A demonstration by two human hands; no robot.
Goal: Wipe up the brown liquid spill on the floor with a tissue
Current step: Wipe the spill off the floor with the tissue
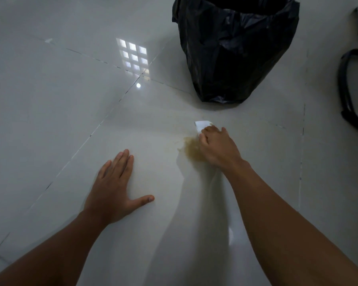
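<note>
The left hand (114, 188) lay flat on the pale tiled floor (50, 120), fingers spread. Right of it, a translucent brown spill (191, 148) pooled, stretching toward the person. The right hand (217, 147) pressed a white tissue (202, 125) at its far edge, fingers curled round it. Beyond stood a black-lined bin (234, 48).

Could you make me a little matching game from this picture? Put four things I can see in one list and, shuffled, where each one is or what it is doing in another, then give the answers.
Things:
1. left hand
2. right hand
3. bin
4. spill

States:
A. lined with a black bag, standing beyond the spill
B. brown patch on the floor tile
C. flat on the floor, fingers straight
D. holding a white tissue at the spill's edge

Pairs: 1-C, 2-D, 3-A, 4-B
</note>
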